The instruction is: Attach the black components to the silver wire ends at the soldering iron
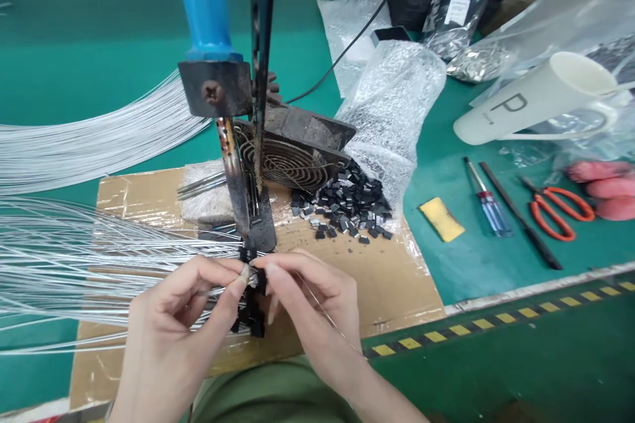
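Note:
My left hand (pixel 173 330) is closed in a pinch just below the soldering iron (pixel 233 172), apparently on the end of a white wire; the fingertips hide most of it. My right hand (pixel 317 304) is closed beside it, fingertips nearly touching the left ones. A thin strand of solder wire (pixel 325 310) runs through the right hand toward the wrist. The iron is clamped tip down in a stand. Around and under the fingers sit black connectors (pixel 255 317) on the ends of the white wires (pixel 149 244), which fan out to the left.
A dark fan (pixel 292 158) stands behind the iron, next to a pile of loose black connectors (pixel 350 205). Cardboard (pixel 397 277) covers the bench. To the right lie a yellow sponge (pixel 441 218), a screwdriver (pixel 491 205), a dark rod (pixel 520 215), orange-handled scissors (pixel 560 211) and a white mug (pixel 536 102).

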`<state>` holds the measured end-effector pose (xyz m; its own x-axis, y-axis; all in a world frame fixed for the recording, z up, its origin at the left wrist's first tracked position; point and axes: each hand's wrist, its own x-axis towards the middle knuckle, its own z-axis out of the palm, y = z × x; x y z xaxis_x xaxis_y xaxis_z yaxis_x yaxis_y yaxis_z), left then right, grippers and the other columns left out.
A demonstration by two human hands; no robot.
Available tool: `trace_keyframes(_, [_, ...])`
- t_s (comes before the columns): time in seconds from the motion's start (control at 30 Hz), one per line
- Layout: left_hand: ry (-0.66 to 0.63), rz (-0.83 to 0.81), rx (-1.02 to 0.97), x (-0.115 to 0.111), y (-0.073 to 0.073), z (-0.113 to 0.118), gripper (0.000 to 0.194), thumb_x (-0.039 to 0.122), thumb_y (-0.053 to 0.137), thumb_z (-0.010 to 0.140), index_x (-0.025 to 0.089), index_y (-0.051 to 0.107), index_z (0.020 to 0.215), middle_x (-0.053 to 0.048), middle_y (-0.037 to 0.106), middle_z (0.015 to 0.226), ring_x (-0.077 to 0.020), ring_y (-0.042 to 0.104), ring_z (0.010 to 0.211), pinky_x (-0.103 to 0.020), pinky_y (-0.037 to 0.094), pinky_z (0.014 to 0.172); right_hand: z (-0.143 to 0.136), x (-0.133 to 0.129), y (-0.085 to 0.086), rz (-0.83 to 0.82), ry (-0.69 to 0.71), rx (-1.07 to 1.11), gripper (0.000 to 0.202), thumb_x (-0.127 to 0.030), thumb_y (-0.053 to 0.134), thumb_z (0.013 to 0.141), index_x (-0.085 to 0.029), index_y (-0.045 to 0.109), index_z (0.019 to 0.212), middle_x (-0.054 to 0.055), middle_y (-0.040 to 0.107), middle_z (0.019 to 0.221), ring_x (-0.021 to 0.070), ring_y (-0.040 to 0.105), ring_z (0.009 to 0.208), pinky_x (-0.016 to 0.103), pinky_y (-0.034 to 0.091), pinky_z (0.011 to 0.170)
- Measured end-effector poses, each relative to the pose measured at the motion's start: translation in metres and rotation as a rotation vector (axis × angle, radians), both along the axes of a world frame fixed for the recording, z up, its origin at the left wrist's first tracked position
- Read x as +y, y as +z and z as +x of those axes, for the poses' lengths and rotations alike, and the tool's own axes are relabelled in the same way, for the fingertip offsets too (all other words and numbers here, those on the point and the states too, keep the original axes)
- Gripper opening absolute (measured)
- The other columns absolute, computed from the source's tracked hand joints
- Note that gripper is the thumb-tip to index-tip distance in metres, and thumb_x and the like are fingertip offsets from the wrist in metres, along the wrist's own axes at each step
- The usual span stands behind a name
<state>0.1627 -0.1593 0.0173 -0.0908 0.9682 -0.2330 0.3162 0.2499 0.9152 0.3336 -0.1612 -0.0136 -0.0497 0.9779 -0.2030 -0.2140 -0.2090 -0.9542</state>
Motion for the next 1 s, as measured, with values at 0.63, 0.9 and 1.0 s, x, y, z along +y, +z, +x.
trace_keyframes(0.63, [0.084, 0.026, 0.000, 0.019, 0.001, 0.008, 0.010, 0.028, 0.081, 0.086, 0.024, 0.079, 0.077, -0.001, 0.083, 0.087, -0.0135, 0.079, 0.077, -0.015, 0.062, 0.072, 0.012, 0.014, 0.016, 0.416, -0.051, -0.480, 0.018, -0.009, 0.060, 0.098, -0.023, 0.056, 0.088, 0.003, 0.067, 0.089, 0.0166, 0.068, 0.082, 0.030, 0.056, 0.076])
trace_keyframes(0.9, [0.097, 0.043, -0.021, 0.024, 0.004, 0.010, 0.009, 0.027, 0.081, 0.084, 0.024, 0.078, 0.077, -0.001, 0.082, 0.085, -0.0140, 0.077, 0.074, -0.017, 0.062, 0.070, 0.010, 0.011, 0.015, 0.282, -0.009, -0.227, 0.021, -0.010, 0.065, 0.099, -0.026, 0.059, 0.086, 0.010, 0.083, 0.124, 0.0236, 0.081, 0.112, 0.036, 0.064, 0.097])
trace_keyframes(1.0, [0.106, 0.053, -0.016, 0.025, 0.004, 0.010, 0.009, 0.027, 0.081, 0.084, 0.024, 0.078, 0.076, -0.001, 0.082, 0.085, -0.0141, 0.076, 0.073, -0.018, 0.062, 0.069, 0.009, 0.012, 0.013, 0.256, -0.028, -0.203, 0.022, -0.010, 0.067, 0.098, -0.025, 0.059, 0.084, 0.009, 0.085, 0.121, 0.0226, 0.083, 0.106, 0.034, 0.065, 0.095])
